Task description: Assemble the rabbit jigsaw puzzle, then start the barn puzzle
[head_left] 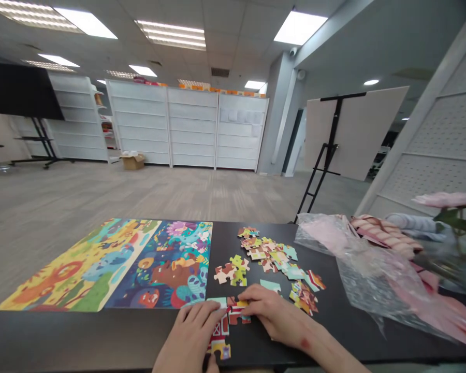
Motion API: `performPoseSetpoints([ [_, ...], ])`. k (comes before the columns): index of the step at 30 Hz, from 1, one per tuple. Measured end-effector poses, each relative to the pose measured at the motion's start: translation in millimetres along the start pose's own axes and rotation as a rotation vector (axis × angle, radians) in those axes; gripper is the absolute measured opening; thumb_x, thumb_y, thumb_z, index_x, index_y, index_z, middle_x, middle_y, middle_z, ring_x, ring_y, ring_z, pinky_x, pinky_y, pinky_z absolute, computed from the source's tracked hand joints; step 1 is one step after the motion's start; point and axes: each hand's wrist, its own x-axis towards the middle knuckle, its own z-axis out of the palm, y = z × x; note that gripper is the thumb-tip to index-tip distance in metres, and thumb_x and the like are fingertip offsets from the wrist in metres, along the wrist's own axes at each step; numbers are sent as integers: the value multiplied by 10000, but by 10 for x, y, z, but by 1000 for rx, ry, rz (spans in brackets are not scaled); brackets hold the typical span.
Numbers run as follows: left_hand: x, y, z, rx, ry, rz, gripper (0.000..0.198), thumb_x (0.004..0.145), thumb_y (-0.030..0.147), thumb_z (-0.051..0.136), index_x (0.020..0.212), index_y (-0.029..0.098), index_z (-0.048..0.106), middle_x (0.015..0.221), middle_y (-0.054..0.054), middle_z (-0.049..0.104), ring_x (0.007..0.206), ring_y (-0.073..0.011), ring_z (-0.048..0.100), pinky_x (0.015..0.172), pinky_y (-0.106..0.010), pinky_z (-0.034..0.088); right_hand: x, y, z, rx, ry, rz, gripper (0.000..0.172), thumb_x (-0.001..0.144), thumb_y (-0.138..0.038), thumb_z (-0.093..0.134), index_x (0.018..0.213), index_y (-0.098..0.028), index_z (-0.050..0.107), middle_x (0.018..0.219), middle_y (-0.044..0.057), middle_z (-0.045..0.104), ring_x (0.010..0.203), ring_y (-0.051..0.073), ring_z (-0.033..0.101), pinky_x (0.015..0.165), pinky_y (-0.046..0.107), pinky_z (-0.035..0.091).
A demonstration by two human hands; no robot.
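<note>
My left hand (190,331) and my right hand (275,316) meet at the near edge of the black table (101,331). Both press on a joined strip of jigsaw pieces (220,331) showing a red barn, and their fingertips hide part of it. A loose heap of jigsaw pieces (267,254) lies beyond my right fingers. To its left sits a small joined cluster of pieces (231,272), and a teal piece (271,286) lies just above my right hand. Left of my hands, a colourful printed puzzle picture (108,264) covers the table.
Crumpled clear plastic wrap (357,264) and pink flowers (450,199) lie at the table's right side, with patterned fabric (384,235) beyond. Carpet, a black easel (326,140), white shelving (190,124) and a cardboard box (132,161) stand farther away.
</note>
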Motion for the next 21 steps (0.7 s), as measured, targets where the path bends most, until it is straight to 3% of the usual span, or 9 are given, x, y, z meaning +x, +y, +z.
performPoseSetpoints([
  [3, 52, 20, -7, 31, -50, 14, 919, 621, 135, 514, 1527, 267, 431, 1575, -20, 454, 1376, -313, 453, 1157, -461, 319, 49, -64, -16, -14, -33, -27, 506, 858, 27, 439, 1154, -244, 747, 1231, 77, 702, 1177, 202, 604, 1021, 348, 494],
  [6, 106, -3, 32, 65, -84, 74, 959, 577, 103, 506, 1509, 319, 451, 1610, 27, 394, 1359, -330, 460, 1112, -481, 357, 38, -89, -50, 4, -48, -19, 484, 894, -4, 435, 1202, -244, 722, 1272, 74, 694, 1226, 196, 594, 1063, 344, 468],
  [9, 139, -60, 99, 99, -84, 84, 974, 550, 87, 510, 1492, 332, 472, 1609, 41, 394, 1343, -343, 463, 1087, -490, 372, -83, -15, -124, -15, 61, 135, 397, 929, -80, 453, 1213, -214, 695, 1326, 100, 661, 1250, 206, 588, 1080, 358, 461],
  [14, 158, -86, 140, 125, -120, 86, 1025, 552, 85, 495, 1542, 331, 387, 1634, 49, 330, 1337, -349, 462, 1064, -513, 391, -355, 242, -215, -116, 188, 432, 312, 827, -184, 623, 1134, -195, 675, 1309, 130, 646, 1267, 279, 564, 1110, 461, 420],
  [21, 194, -22, 8, 104, -115, 101, 1022, 486, 119, 505, 1496, 278, 480, 1602, 5, 407, 1284, -381, 488, 1042, -543, 421, -307, 241, -214, -175, 183, 457, 240, 764, -137, 594, 983, -207, 663, 1106, 76, 686, 1115, 250, 609, 1004, 386, 467],
])
